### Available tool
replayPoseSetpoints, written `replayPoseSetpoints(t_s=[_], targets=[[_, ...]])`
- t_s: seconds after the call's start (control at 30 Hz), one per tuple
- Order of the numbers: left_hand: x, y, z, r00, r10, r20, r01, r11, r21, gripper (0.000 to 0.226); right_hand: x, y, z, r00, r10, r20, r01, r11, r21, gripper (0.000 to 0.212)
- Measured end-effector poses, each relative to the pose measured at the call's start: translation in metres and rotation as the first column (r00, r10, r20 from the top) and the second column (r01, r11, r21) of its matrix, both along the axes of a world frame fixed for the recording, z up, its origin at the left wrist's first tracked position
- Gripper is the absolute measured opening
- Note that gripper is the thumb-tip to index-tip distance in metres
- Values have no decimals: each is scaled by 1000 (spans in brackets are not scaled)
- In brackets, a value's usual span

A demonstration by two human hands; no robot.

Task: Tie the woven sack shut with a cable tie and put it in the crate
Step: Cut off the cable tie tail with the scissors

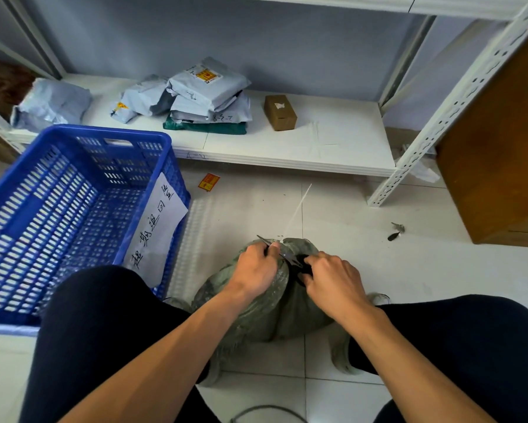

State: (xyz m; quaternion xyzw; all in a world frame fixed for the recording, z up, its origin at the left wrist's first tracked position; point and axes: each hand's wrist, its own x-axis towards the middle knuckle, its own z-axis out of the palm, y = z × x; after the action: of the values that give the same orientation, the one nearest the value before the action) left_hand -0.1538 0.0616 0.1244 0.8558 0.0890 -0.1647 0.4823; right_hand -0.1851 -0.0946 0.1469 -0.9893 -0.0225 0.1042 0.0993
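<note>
Grey-green woven sack [269, 306] sits under both hands and looks soft and slumping. My left hand [255, 270] grips its bunched neck, likely the best hold. My right hand [333, 279] clamps black-handled scissors [288, 257].

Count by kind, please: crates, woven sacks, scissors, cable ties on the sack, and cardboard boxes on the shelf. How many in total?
Blue crate: 1
Woven sack: 1
Scissors: 1
Cable tie: 1
Cardboard box: 1
Total: 5
</note>
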Motion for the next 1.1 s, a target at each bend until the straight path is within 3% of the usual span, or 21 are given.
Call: replayPoseSetpoints(t_s=[0.13,0.23,0.37,0.57,0.8,0.9,1.03,1.1], targets=[[4,4,5,988,-156,23,153,984,90,43,0,-5,-3,984,-101,-147,124,979,162,38],[12,14,8,973,-229,-28,231,966,120,62,5,-16,-2,959,-190,-210,241,935,259,37],[27,37,8,920,-368,-138,392,840,375,81,6,-36,8,921,-248,-299,350,863,364,42],[31,44,2,936,-331,-119,339,760,554,56,5,-41,8,905,-217,-365,363,841,400,68],[25,34,0,920,-387,-65,355,751,556,34,3,-34,-2,884,-141,-446,372,791,487,79],[24,33,2,899,-432,-75,406,757,512,32,3,-27,-4,891,-183,-415,402,743,536,60],[19,28,-4,838,-531,-127,500,654,567,35,9,-13,-7,896,-266,-356,444,571,691,29],[16,25,-6,815,-562,-143,535,635,558,34,10,-8,-10,904,-267,-334,427,553,715,26]])
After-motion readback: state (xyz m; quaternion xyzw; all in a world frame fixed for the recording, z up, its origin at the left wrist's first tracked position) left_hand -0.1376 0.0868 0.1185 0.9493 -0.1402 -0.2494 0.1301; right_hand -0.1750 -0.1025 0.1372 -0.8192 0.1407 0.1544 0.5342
